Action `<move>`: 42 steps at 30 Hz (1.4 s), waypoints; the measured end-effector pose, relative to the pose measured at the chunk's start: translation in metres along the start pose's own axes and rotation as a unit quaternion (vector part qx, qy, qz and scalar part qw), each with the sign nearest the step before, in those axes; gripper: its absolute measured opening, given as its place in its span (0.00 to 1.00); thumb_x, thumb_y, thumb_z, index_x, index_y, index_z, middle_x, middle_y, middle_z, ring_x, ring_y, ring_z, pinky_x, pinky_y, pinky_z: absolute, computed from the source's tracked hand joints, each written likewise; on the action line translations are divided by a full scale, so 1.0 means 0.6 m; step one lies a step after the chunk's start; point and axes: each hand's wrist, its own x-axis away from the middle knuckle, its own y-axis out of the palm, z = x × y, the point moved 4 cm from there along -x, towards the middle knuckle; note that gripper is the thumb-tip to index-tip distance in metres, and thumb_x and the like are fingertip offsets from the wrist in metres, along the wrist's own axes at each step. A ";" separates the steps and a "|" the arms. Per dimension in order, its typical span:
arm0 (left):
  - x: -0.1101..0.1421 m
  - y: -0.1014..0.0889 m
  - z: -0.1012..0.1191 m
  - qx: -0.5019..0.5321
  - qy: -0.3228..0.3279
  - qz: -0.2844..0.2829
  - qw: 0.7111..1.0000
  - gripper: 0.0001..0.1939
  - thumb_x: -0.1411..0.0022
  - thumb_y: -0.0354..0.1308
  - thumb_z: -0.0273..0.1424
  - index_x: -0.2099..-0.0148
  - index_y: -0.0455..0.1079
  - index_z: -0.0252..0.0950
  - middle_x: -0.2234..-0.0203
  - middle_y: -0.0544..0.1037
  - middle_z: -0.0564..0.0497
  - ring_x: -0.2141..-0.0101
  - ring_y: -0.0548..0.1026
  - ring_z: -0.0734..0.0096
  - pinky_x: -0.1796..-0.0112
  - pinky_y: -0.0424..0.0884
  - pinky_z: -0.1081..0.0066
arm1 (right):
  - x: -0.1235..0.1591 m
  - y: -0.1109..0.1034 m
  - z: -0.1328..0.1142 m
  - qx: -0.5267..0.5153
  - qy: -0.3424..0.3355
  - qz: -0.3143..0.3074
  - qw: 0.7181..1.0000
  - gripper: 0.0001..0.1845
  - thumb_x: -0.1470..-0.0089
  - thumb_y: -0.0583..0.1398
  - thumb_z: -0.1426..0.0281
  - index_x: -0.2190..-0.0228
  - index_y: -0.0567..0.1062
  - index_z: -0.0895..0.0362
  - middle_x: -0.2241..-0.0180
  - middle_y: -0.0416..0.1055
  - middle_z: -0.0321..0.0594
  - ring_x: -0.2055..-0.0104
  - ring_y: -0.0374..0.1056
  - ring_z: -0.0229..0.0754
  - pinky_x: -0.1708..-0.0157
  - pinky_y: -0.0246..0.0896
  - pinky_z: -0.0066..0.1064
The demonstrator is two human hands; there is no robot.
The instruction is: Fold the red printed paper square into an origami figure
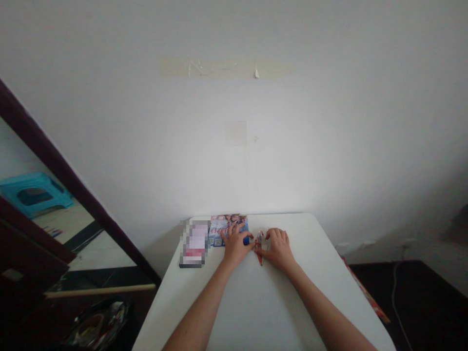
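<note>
A small folded piece of red and white printed paper point(260, 247) stands on the white table between my two hands. My left hand point(236, 245) reaches in from the left, its thumb and index finger at the paper's left side and its other fingers spread over a printed flyer point(218, 225). A blue patch point(246, 241) shows between that thumb and index finger; I cannot tell what it belongs to. From the right, my right hand point(280, 247) has its thumb against the paper, with the other fingers curled. The fingertips partly hide the folded paper.
A phone-like slab point(195, 243), blurred by pixels, lies left of the flyer on the white table point(248, 307). The wall point(329, 146) rises behind. At left are a dark-framed mirror point(106, 234) reflecting a blue stool, and a bag point(98, 324). A cable point(395, 287) hangs at right.
</note>
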 end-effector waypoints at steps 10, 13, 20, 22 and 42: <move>0.001 -0.007 0.002 -0.003 -0.004 -0.008 1.000 0.10 0.48 0.69 0.39 0.62 0.77 0.48 0.40 0.67 0.53 0.36 0.53 0.48 0.41 0.31 0.29 | 0.003 -0.009 0.008 -0.040 -0.039 -0.014 0.998 0.28 0.60 0.65 0.52 0.61 0.66 0.54 0.58 0.70 0.44 0.53 0.66 0.50 0.47 0.56 0.43; 0.001 -0.007 0.001 -0.006 0.000 -0.003 1.000 0.09 0.48 0.69 0.39 0.62 0.77 0.48 0.40 0.68 0.53 0.36 0.53 0.48 0.41 0.30 0.30 | 0.006 -0.012 0.010 -0.046 -0.052 -0.029 0.997 0.30 0.61 0.65 0.53 0.59 0.66 0.54 0.56 0.69 0.45 0.52 0.66 0.51 0.45 0.55 0.45; 0.001 -0.006 0.000 -0.012 -0.002 0.001 1.000 0.10 0.49 0.70 0.39 0.62 0.77 0.48 0.40 0.67 0.53 0.36 0.53 0.48 0.40 0.32 0.30 | 0.011 -0.017 0.012 -0.051 -0.065 -0.064 0.995 0.38 0.68 0.69 0.55 0.55 0.64 0.54 0.52 0.68 0.47 0.47 0.64 0.54 0.38 0.47 0.52; 0.001 -0.007 0.001 -0.013 0.001 -0.001 1.000 0.11 0.49 0.70 0.40 0.62 0.77 0.48 0.40 0.67 0.52 0.36 0.53 0.48 0.41 0.32 0.30 | 0.013 -0.016 0.012 -0.049 -0.064 -0.078 0.994 0.38 0.68 0.68 0.56 0.55 0.64 0.53 0.50 0.67 0.47 0.45 0.63 0.54 0.38 0.46 0.53; 0.006 -0.005 0.005 0.015 0.018 0.000 1.000 0.07 0.46 0.67 0.41 0.64 0.79 0.49 0.44 0.72 0.54 0.38 0.57 0.47 0.40 0.32 0.31 | -0.010 0.005 0.061 -0.091 -0.027 -0.029 0.995 0.05 0.47 0.62 0.66 0.70 0.80 0.51 0.57 0.73 0.42 0.51 0.67 0.47 0.50 0.61 0.40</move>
